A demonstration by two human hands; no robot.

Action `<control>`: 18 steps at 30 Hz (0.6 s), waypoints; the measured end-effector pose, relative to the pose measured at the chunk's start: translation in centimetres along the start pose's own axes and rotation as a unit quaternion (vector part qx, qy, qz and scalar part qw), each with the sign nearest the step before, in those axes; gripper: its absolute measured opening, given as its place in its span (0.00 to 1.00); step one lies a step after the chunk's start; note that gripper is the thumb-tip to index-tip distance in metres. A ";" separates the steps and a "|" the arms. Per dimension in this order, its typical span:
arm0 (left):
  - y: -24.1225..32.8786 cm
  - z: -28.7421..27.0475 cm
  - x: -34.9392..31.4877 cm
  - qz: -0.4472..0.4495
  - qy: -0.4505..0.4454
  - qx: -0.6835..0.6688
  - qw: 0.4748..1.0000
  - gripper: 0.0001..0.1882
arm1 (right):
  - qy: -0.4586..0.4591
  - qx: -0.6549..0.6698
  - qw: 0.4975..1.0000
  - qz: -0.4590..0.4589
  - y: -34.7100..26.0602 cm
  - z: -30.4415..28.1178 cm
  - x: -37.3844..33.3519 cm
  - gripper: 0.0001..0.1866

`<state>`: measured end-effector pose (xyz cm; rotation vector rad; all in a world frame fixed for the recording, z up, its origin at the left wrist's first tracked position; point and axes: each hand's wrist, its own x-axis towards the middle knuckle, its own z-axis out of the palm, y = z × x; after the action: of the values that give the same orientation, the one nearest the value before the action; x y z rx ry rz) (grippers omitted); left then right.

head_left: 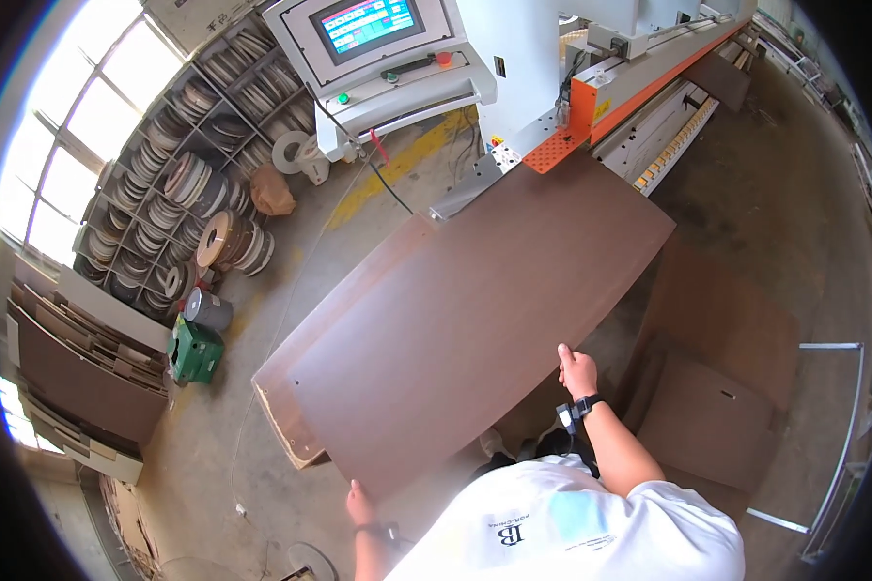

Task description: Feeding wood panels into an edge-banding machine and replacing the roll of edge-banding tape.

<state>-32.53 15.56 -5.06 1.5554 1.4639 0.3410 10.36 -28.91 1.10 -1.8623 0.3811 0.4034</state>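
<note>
A large brown board [475, 310] stretches out in front of me, its far end at the orange guard [557, 145] of a machine. My right hand [577, 373] grips the board's near long edge, thumb on top and fingers hidden below. At the near left corner, my left hand [358, 504] is closed on the edge, its fingers mostly out of sight under the board. Beneath the board's left side shows a lighter brown panel [276, 402] with a worn edge. A watch-like device [576, 409] is on my right wrist.
A control console [378, 73] with a lit screen and buttons stands at the far left of the machine. Shelves [179, 165] of edging rolls line the left wall, near a green bin [196, 351]. More brown boards [702, 416] lie low on my right.
</note>
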 end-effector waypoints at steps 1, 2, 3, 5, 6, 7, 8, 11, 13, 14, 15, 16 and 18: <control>0.3 0.1 -0.1 -0.004 -0.012 0.013 1.000 0.25 | 0.011 -0.002 1.000 -0.001 0.0 -0.3 0.1 0.31; 0.6 0.3 -0.1 -0.004 -0.009 0.016 1.000 0.25 | 0.022 -0.003 1.000 -0.003 -0.1 -0.5 0.4 0.31; 0.9 0.7 -0.1 -0.011 -0.024 0.011 1.000 0.25 | 0.019 0.010 1.000 -0.003 -0.2 -0.8 0.9 0.31; 1.9 1.8 -0.9 -0.022 -0.046 0.000 0.999 0.24 | 0.026 0.014 1.000 -0.001 -0.5 -1.7 1.6 0.31; 2.4 2.4 -1.3 -0.022 -0.043 0.001 0.999 0.24 | 0.032 0.017 0.999 -0.003 -0.6 -2.1 2.1 0.31; 3.0 3.1 -1.7 -0.026 -0.038 0.003 0.999 0.24 | 0.034 0.019 0.999 -0.005 -0.6 -2.6 2.7 0.31; 3.5 3.9 -2.2 -0.030 -0.034 0.006 0.999 0.23 | 0.033 0.020 0.999 -0.005 -0.7 -3.1 3.3 0.31; 5.1 6.2 -3.9 -0.044 -0.055 -0.039 0.997 0.23 | 0.032 0.023 0.999 0.006 -1.1 -5.0 5.3 0.29; 7.2 8.2 -5.3 -0.065 -0.074 -0.060 0.993 0.22 | 0.038 0.032 0.999 0.009 -1.0 -6.4 6.7 0.29; 7.7 9.0 -5.7 -0.065 -0.072 -0.062 0.993 0.22 | 0.037 0.038 0.999 0.010 -1.1 -7.0 7.3 0.29; 8.3 9.7 -6.2 -0.065 -0.096 -0.068 0.991 0.22 | 0.036 0.038 0.999 0.008 -1.3 -7.5 8.0 0.29; 8.8 10.3 -6.6 -0.065 -0.120 -0.074 0.988 0.22 | 0.044 0.046 0.998 0.012 -1.5 -8.1 8.5 0.29; 9.6 11.9 -7.0 -0.069 -0.134 -0.084 0.985 0.23 | 0.051 0.053 0.997 0.012 -2.0 -9.0 9.7 0.29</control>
<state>-19.46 5.68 -1.21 1.3018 1.2904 0.1613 20.64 -37.40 1.10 -1.7801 0.4861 0.2990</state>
